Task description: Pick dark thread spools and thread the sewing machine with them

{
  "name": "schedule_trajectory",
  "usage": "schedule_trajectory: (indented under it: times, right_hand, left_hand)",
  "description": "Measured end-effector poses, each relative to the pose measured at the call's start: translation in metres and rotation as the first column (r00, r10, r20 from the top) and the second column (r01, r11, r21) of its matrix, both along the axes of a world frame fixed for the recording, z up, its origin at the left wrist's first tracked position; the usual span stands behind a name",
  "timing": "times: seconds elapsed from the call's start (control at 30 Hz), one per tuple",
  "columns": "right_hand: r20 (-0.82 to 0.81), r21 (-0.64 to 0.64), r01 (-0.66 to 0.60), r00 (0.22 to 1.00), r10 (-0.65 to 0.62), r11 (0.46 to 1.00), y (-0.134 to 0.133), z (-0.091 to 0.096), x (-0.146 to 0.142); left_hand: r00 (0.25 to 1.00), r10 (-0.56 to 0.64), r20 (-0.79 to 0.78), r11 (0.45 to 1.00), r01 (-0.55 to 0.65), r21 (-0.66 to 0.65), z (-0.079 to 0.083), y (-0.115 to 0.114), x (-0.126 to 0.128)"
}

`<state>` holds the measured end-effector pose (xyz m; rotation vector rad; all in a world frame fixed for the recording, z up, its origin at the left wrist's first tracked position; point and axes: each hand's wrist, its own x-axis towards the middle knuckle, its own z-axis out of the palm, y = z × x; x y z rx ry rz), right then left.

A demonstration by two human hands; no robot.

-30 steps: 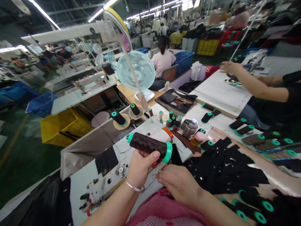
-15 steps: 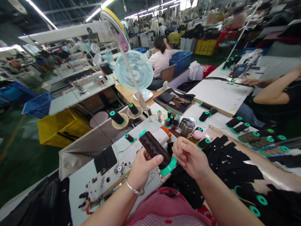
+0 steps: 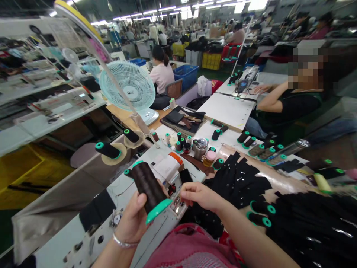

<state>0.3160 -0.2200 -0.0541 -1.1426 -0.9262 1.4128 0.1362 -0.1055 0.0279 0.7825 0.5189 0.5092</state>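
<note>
drawn apart since half a second ago: right hand (image 3: 199, 195) and dark thread spool (image 3: 147, 186)

in the head view, turned further right, with more of a black-shirted co-worker (image 3: 302, 106) now in sight. grasped in the left hand (image 3: 134, 219) as before, by thumb and fingers round the dark winding: the spool, tilted over the white sewing machine (image 3: 165, 163), green base (image 3: 158, 211) toward the lower right. set further from that base, near the machine's metal end (image 3: 177, 207): right fingers, curled in; cannot tell whether pinching anything.
</note>
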Motion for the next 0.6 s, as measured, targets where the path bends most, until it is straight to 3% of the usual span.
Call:
schedule_trajectory:
  times: [0.07, 0.13, 0.2, 0.27, 0.33, 0.4, 0.43, 0.47, 0.53, 0.57, 0.6]
  right_hand:
    - [0.199, -0.075, -0.023, 0.979, 0.038, 0.997, -0.009, -0.01, 0.008]
    - [0.318, -0.062, 0.038, 0.948, -0.016, 0.997, -0.016, -0.008, 0.012]
    - [0.354, 0.016, 0.188, 0.918, -0.181, 0.982, -0.021, 0.005, 0.013]
    - [0.331, 0.089, 0.308, 0.888, -0.32, 0.947, -0.023, 0.023, 0.009]
    - [0.34, 0.122, 0.306, 0.881, -0.33, 0.944, -0.022, 0.04, 0.002]
    - [0.454, 0.151, 0.266, 0.837, -0.306, 0.952, -0.02, 0.048, -0.007]
    - [0.513, 0.162, 0.264, 0.801, -0.31, 0.951, -0.02, 0.049, -0.008]
    - [0.554, 0.169, 0.28, 0.766, -0.327, 0.945, -0.02, 0.047, -0.006]
    - [0.564, 0.17, 0.384, 0.717, -0.409, 0.908, -0.024, 0.037, 0.015]
    - [0.545, 0.176, 0.475, 0.683, -0.487, 0.862, -0.028, 0.03, 0.035]
    - [0.526, 0.185, 0.591, 0.615, -0.587, 0.785, -0.033, 0.022, 0.062]
  left_hand:
    - [1.0, 0.028, 0.0, 0.997, -0.028, -0.079, -0.006, 0.004, -0.001]
    - [0.999, 0.045, -0.025, 0.995, -0.047, -0.093, -0.014, 0.006, 0.002]
    - [0.994, 0.026, -0.105, 1.0, -0.024, 0.02, -0.021, 0.006, 0.008]
    - [0.964, -0.036, -0.265, 0.969, 0.099, 0.226, -0.025, 0.003, 0.016]
    - [0.886, -0.107, -0.45, 0.844, 0.321, 0.43, -0.028, -0.004, 0.025]
    - [0.811, -0.122, -0.572, 0.65, 0.501, 0.572, -0.032, -0.012, 0.033]
    - [0.797, -0.122, -0.592, 0.575, 0.543, 0.612, -0.034, -0.016, 0.037]
    - [0.797, -0.123, -0.591, 0.534, 0.555, 0.637, -0.037, -0.019, 0.04]
    - [0.815, -0.136, -0.564, 0.533, 0.54, 0.652, -0.044, -0.02, 0.044]
    - [0.822, -0.141, -0.552, 0.547, 0.529, 0.649, -0.047, -0.019, 0.044]
    - [0.823, -0.146, -0.55, 0.557, 0.527, 0.641, -0.05, -0.017, 0.044]
